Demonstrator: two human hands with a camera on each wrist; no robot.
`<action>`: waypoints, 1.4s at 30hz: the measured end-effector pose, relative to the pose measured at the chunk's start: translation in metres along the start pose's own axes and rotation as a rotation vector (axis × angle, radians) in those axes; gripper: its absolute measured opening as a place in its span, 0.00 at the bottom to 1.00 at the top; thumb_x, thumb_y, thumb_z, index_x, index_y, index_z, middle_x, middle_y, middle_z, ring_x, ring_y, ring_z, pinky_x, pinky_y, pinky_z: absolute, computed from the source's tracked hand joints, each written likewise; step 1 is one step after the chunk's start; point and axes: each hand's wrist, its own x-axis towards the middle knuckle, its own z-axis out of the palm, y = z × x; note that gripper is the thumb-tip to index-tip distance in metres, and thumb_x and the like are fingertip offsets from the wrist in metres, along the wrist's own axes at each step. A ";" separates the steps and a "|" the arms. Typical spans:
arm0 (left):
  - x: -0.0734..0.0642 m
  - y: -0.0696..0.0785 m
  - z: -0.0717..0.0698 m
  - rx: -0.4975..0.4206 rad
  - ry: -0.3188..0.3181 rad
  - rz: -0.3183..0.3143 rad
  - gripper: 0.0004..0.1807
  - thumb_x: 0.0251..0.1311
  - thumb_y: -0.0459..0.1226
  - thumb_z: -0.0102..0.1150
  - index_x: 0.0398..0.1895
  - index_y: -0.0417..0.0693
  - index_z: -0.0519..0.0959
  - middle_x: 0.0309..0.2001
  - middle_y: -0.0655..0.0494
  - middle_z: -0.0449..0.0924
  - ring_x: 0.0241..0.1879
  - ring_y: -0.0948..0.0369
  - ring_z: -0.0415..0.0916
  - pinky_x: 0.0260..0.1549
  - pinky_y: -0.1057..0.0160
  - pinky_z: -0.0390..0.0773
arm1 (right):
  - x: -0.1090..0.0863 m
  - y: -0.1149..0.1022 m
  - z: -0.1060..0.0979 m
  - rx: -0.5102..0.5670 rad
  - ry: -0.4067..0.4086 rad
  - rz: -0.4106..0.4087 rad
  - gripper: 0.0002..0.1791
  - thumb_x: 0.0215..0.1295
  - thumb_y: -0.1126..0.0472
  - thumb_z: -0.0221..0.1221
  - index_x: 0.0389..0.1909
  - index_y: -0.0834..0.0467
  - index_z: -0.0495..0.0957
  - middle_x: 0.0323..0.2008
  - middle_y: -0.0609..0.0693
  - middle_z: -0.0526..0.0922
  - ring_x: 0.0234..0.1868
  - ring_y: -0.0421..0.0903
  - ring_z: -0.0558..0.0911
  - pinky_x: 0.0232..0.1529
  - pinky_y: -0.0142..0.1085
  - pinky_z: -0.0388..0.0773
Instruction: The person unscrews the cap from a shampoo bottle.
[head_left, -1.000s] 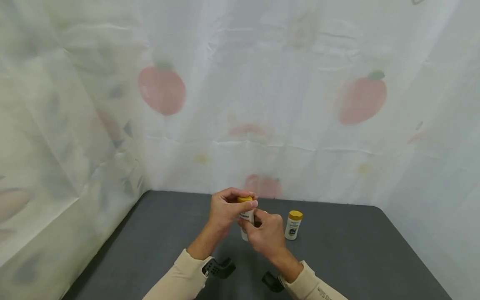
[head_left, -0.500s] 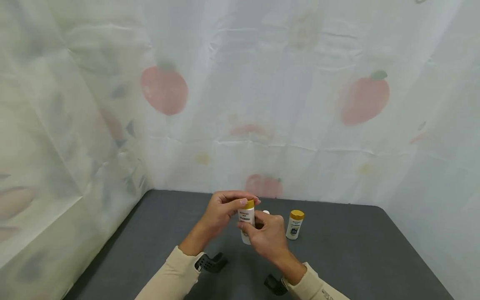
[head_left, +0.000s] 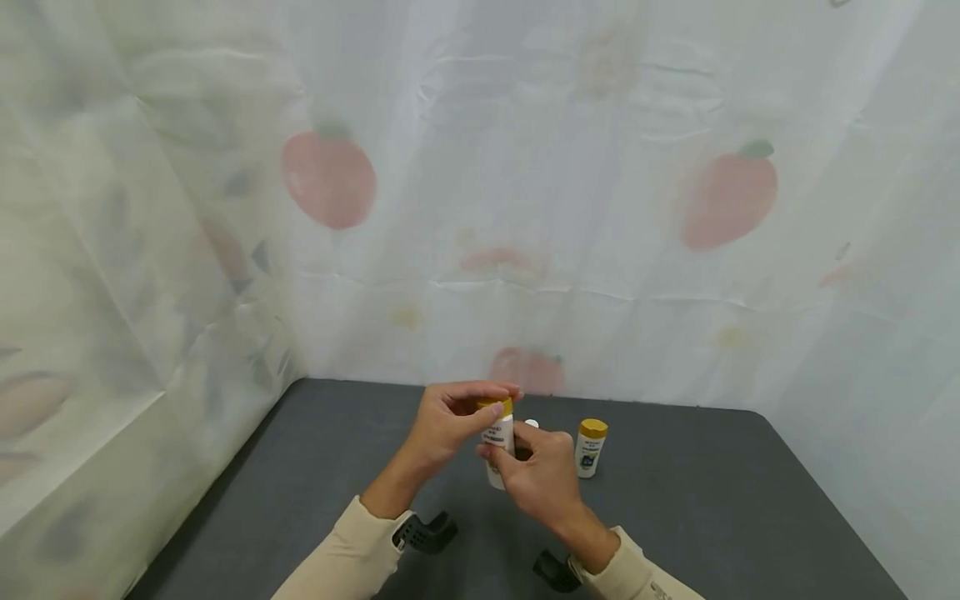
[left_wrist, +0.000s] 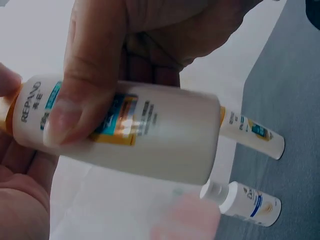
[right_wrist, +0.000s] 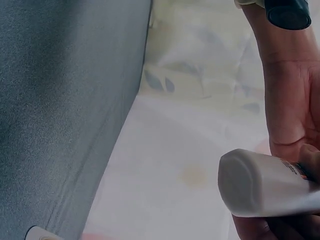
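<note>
Left hand (head_left: 441,423) pinching cap (head_left: 507,407), right hand (head_left: 544,477) gripping bottle (head_left: 498,435), held above table (head_left: 675,492), toward middle of far edge. Risks: smooth bottle may spin or slip if right grip slack; right hand swinging toward right edge could topple second bottle (head_left: 590,450).

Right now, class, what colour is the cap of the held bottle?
The cap is golden yellow; it shows best in the head view.
</note>
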 end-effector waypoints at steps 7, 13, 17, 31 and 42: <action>0.000 -0.005 0.000 -0.080 -0.074 0.071 0.15 0.77 0.29 0.51 0.53 0.25 0.82 0.54 0.58 0.88 0.57 0.60 0.85 0.59 0.61 0.84 | -0.001 0.001 -0.004 0.003 -0.003 -0.007 0.10 0.57 0.62 0.77 0.40 0.58 0.90 0.27 0.51 0.92 0.25 0.34 0.89 0.27 0.27 0.84; 0.000 -0.010 -0.009 -0.303 -0.230 0.083 0.24 0.80 0.29 0.34 0.63 0.40 0.82 0.63 0.54 0.82 0.65 0.56 0.81 0.68 0.59 0.78 | -0.002 -0.002 -0.009 0.048 -0.042 0.067 0.15 0.54 0.62 0.78 0.43 0.60 0.90 0.30 0.53 0.93 0.29 0.38 0.91 0.30 0.30 0.86; -0.002 -0.011 -0.012 -0.339 -0.268 0.065 0.25 0.81 0.29 0.33 0.66 0.42 0.81 0.64 0.54 0.80 0.67 0.55 0.80 0.68 0.58 0.78 | -0.003 -0.003 -0.011 0.058 -0.062 0.103 0.16 0.55 0.61 0.78 0.44 0.60 0.90 0.32 0.53 0.93 0.30 0.40 0.91 0.32 0.29 0.86; -0.003 -0.014 -0.007 -0.253 -0.142 0.064 0.13 0.75 0.31 0.57 0.54 0.52 0.87 0.55 0.62 0.79 0.54 0.65 0.84 0.56 0.66 0.84 | -0.006 -0.002 -0.013 0.068 -0.069 0.047 0.13 0.57 0.61 0.77 0.43 0.60 0.90 0.31 0.54 0.93 0.30 0.39 0.91 0.31 0.30 0.87; -0.002 -0.010 0.001 -0.158 -0.102 0.051 0.13 0.72 0.29 0.59 0.54 0.49 0.87 0.53 0.60 0.89 0.52 0.63 0.86 0.52 0.64 0.86 | -0.010 -0.002 -0.014 0.058 -0.057 -0.007 0.12 0.57 0.62 0.76 0.42 0.60 0.90 0.31 0.54 0.93 0.29 0.39 0.91 0.31 0.28 0.86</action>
